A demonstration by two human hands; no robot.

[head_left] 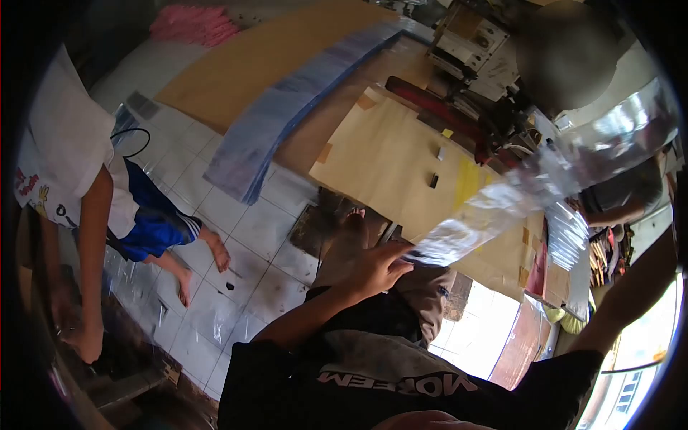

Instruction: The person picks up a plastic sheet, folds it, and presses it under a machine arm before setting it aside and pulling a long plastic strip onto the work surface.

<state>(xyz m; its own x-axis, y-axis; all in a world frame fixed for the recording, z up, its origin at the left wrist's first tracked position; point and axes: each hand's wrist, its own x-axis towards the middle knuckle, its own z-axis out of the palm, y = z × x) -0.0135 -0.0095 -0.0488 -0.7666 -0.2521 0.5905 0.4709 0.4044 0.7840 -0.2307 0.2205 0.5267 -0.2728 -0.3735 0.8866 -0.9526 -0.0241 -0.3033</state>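
My left hand is closed, thumb and fingers pinching the lower end of a long clear plastic sheet. The sheet is crumpled and shiny, slanting up to the right over the worktable. Its upper part is smeared by motion near the right edge of the view. My right forearm reaches up to the right edge, and the hand there is out of sight. A stack of clear plastic pieces lies beneath the sheet at the table's right side.
A long stack of bluish plastic film hangs over the table's left edge. A machine stands at the back. One person is at the right, another stands at the left. A pink bundle lies far back.
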